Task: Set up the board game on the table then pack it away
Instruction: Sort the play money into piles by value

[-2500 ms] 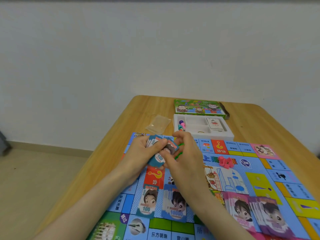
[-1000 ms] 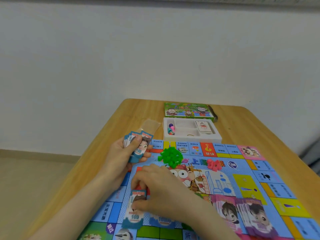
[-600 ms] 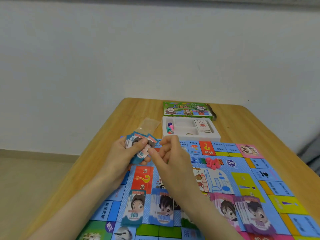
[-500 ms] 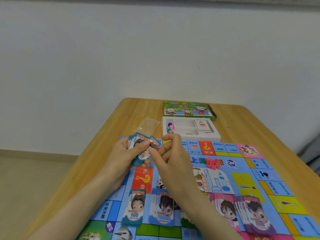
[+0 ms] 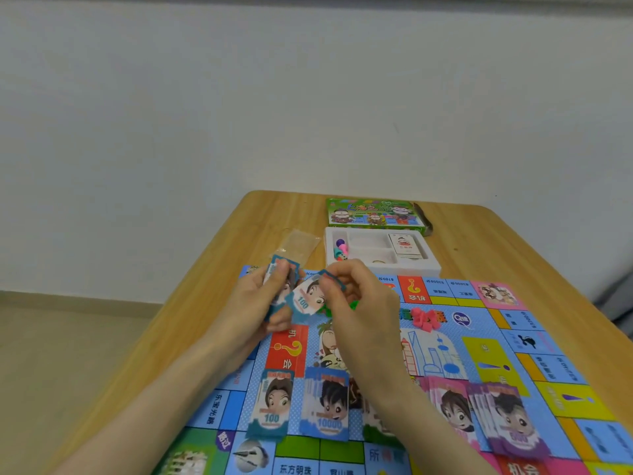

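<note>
The colourful game board lies open on the wooden table. My left hand grips a small stack of blue play-money notes above the board's left side. My right hand pinches a single blue 100 note by its top edge, just right of the stack. On the board near me lie a 100 pile, a 10000 pile and pink and purple piles. Green pieces peek from behind my right hand.
A white tray with coloured pawns and a card deck stands beyond the board. The green box lid lies behind it. A clear plastic bag rests left of the tray. Pink pieces sit mid-board.
My right hand laid a note on the 100 pile, came back up to the stack in my left hand, and now pinches one 100 note drawn out to the right.
</note>
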`<action>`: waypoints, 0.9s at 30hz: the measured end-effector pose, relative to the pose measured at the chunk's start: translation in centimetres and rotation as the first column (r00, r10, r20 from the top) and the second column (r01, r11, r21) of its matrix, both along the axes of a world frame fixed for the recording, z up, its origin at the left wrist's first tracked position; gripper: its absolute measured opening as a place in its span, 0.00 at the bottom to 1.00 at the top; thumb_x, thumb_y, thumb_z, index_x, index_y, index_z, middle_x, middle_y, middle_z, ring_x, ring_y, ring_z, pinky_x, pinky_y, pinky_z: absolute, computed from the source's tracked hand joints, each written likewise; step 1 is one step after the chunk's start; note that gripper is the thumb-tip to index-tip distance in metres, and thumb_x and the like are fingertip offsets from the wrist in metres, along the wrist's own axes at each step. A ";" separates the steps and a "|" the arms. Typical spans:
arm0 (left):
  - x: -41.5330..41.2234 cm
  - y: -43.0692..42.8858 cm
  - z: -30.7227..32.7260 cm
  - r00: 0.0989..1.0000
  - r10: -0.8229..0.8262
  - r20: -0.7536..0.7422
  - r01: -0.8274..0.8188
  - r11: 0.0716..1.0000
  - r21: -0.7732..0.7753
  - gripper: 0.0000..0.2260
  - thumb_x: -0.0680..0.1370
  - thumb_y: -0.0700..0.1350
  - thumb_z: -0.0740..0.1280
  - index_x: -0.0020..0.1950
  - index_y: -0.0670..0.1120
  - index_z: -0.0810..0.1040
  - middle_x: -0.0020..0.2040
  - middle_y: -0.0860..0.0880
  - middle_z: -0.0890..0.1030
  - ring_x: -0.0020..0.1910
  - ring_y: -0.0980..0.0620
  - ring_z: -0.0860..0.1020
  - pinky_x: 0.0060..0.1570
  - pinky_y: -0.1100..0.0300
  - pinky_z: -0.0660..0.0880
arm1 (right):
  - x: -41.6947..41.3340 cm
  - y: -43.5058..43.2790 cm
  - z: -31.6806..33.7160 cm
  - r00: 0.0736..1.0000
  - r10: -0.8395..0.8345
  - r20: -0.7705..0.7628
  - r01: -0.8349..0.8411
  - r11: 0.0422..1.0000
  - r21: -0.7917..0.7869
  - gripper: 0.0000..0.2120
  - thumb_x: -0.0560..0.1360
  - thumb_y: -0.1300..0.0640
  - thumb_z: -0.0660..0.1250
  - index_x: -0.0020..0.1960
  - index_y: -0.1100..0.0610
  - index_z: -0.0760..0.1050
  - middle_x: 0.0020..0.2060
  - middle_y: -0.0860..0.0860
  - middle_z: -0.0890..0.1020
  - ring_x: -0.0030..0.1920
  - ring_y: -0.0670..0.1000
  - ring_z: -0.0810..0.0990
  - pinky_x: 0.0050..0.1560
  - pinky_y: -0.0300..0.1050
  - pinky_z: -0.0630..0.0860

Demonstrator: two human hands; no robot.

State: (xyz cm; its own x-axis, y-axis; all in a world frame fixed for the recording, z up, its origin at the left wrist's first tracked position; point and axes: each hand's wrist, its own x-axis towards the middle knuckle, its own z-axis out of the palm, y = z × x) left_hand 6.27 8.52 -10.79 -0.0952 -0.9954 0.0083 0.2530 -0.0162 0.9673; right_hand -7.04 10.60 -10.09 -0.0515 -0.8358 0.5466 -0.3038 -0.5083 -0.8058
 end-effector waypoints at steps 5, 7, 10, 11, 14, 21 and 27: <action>0.3 -0.4 -0.2 0.978 0.040 -0.206 -0.011 0.990 0.142 0.15 0.80 0.46 0.58 0.43 0.42 0.82 0.36 0.43 0.77 0.35 0.50 0.67 0.34 0.59 0.67 | 0.1 0.4 0.1 0.997 0.072 -0.001 -0.072 0.997 0.014 0.12 0.78 0.61 0.63 0.40 0.46 0.72 0.35 0.43 0.78 0.34 0.42 0.76 0.30 0.36 0.70; 0.3 -0.3 0.0 0.952 -0.003 -0.307 0.060 0.983 0.174 0.11 0.75 0.43 0.59 0.52 0.39 0.76 0.36 0.44 0.78 0.35 0.52 0.67 0.39 0.59 0.63 | 0.0 0.4 0.2 0.997 0.072 -0.001 -0.072 0.997 0.023 0.12 0.78 0.61 0.63 0.40 0.46 0.72 0.32 0.40 0.78 0.33 0.40 0.75 0.30 0.34 0.69; 0.4 -0.5 0.1 0.920 -0.026 -0.392 0.112 0.974 0.199 0.20 0.70 0.42 0.59 0.61 0.38 0.71 0.31 0.47 0.76 0.28 0.56 0.66 0.39 0.60 0.58 | -0.1 0.2 0.2 0.995 0.100 -0.007 -0.099 0.989 0.107 0.11 0.78 0.60 0.62 0.40 0.48 0.73 0.31 0.39 0.77 0.32 0.39 0.75 0.30 0.36 0.69; 0.5 -0.5 0.1 0.911 -0.030 -0.412 0.122 0.973 0.199 0.20 0.70 0.42 0.59 0.61 0.38 0.70 0.31 0.47 0.76 0.28 0.56 0.66 0.40 0.60 0.59 | -0.1 0.1 0.2 0.992 0.121 -0.022 -0.117 0.983 0.142 0.11 0.78 0.60 0.62 0.39 0.47 0.73 0.30 0.37 0.77 0.32 0.39 0.75 0.31 0.36 0.69; 0.8 -0.5 0.2 0.891 -0.036 -0.453 0.150 0.964 0.218 0.19 0.71 0.43 0.60 0.60 0.37 0.71 0.37 0.45 0.77 0.34 0.54 0.66 0.44 0.59 0.60 | 0.1 0.2 0.1 0.973 0.196 -0.121 -0.165 0.960 0.224 0.13 0.78 0.61 0.63 0.38 0.47 0.73 0.29 0.36 0.78 0.34 0.40 0.75 0.34 0.34 0.71; 1.0 -0.2 0.7 0.887 -0.018 -0.462 0.156 0.952 0.262 0.12 0.77 0.44 0.57 0.55 0.38 0.73 0.46 0.42 0.81 0.34 0.54 0.72 0.33 0.63 0.69 | 0.7 0.3 -0.7 0.805 0.454 -0.381 -0.272 0.854 0.442 0.04 0.76 0.58 0.66 0.48 0.56 0.80 0.33 0.48 0.80 0.35 0.44 0.76 0.44 0.40 0.74; 1.0 -0.3 0.4 0.904 -0.019 -0.427 0.135 0.961 0.243 0.14 0.81 0.38 0.55 0.63 0.32 0.71 0.55 0.36 0.81 0.40 0.48 0.83 0.40 0.58 0.80 | 0.7 0.5 -0.8 0.718 0.549 -0.428 -0.315 0.804 0.504 0.04 0.75 0.56 0.68 0.49 0.55 0.78 0.34 0.46 0.79 0.34 0.40 0.74 0.44 0.39 0.73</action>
State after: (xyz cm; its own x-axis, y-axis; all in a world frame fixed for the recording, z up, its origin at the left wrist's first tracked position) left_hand 7.23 8.25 -10.42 -0.2172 -0.9567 -0.1936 0.6186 -0.2883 0.7309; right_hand -6.32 11.10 -10.91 0.5655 -0.8247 0.0108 -0.5583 -0.3924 -0.7310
